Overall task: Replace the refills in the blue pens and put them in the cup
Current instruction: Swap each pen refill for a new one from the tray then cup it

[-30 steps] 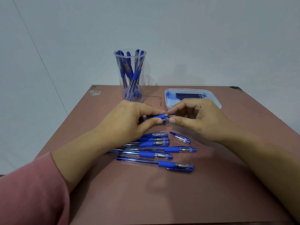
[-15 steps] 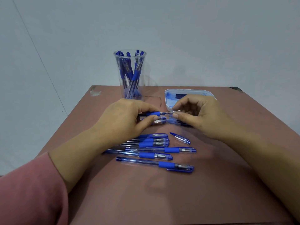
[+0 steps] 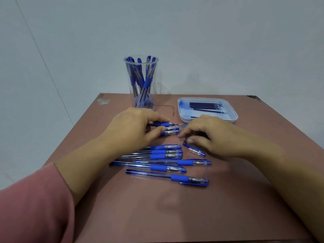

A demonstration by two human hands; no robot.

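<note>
Six capped blue pens (image 3: pixel 167 168) lie in a loose row on the table (image 3: pixel 175 216) in front of you, tips to the right; three of them bunch together, touching. Two further pens (image 3: pixel 172 130) lie just past that row, partly under your left hand (image 3: pixel 133 130). That hand's fingers curl round one uncapped pen (image 3: pixel 164 124), held low over the table with its bare tip pointing right. One loose cap (image 3: pixel 195 150) lies just right of the row's far end. Your right hand (image 3: pixel 210 137) sits over it, fingers curled down, thumb at the cap's far end; can't tell if it pinches anything. Hands are apart but near each other. One clear cup (image 3: pixel 152 97) stands near the table's far edge with at least four stored pens (image 3: pixel 147 83) in it, exact count unclear. One white tray (image 3: pixel 235 117) sits right of the cup, holding several dark refills (image 3: pixel 205 106). One pink sleeve (image 3: pixel 35 207) covers your left arm.
</note>
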